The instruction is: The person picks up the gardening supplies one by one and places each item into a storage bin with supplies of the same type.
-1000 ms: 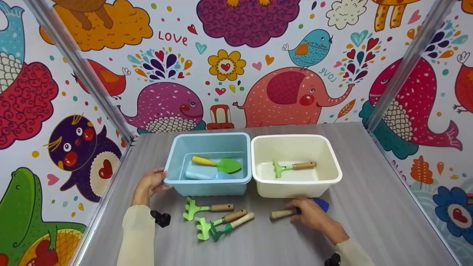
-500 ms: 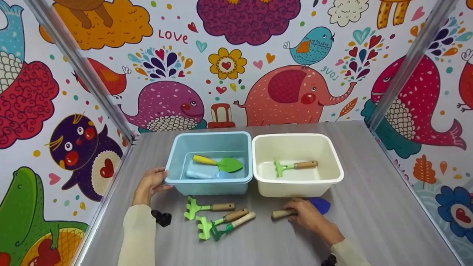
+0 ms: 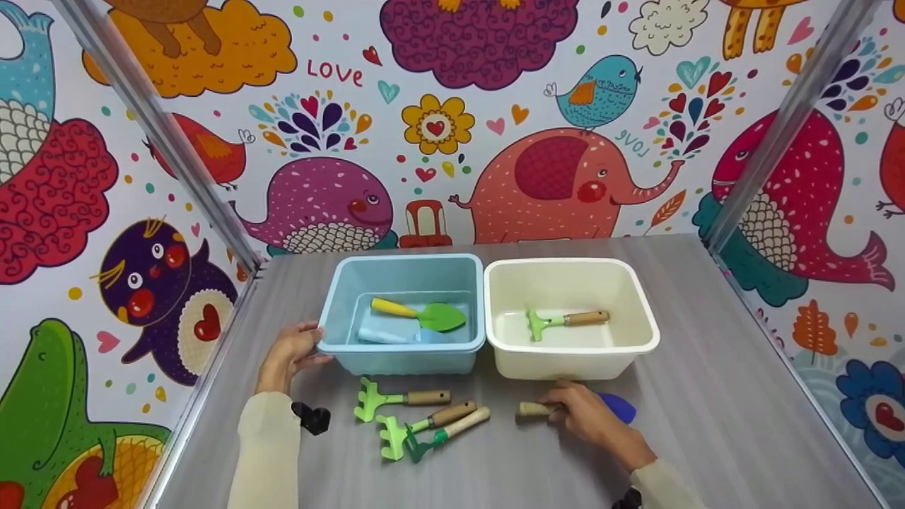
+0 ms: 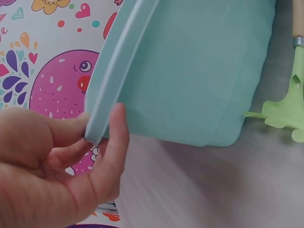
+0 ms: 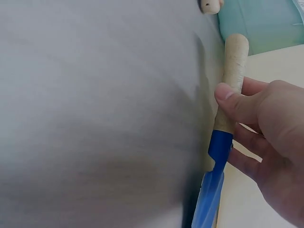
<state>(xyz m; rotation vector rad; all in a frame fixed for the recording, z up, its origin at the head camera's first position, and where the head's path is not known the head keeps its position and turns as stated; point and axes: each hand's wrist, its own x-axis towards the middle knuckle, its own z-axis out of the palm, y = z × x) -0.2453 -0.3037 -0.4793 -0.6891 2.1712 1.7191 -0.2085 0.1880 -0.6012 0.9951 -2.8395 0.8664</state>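
Note:
My left hand [image 3: 288, 355] pinches the rim of the blue tub [image 3: 404, 360] at its front left corner; in the left wrist view, thumb and fingers [image 4: 116, 142] lie on either side of that rim. In front of the white tub [image 3: 565, 364], my right hand [image 3: 590, 417] holds a blue hand trowel [image 3: 619, 408] by its wooden handle [image 5: 234, 61]. Inside the blue tub lie a green trowel with a yellow handle [image 3: 442, 317] and a pale blue tool [image 3: 385, 336], its kind unclear. A small green rake [image 3: 565, 320] lies in the white tub.
On the grey table [image 3: 495, 474], in front of the blue tub, lie a green rake [image 3: 403, 399], a second green rake [image 3: 428, 422] and a dark green tool with a wooden handle [image 3: 452, 430]. Patterned walls [image 3: 438, 63] enclose the back and sides.
The trowel has turned slightly in my right hand, and its handle end now points a little more toward the camera. My left hand stays at the blue tub's rim.

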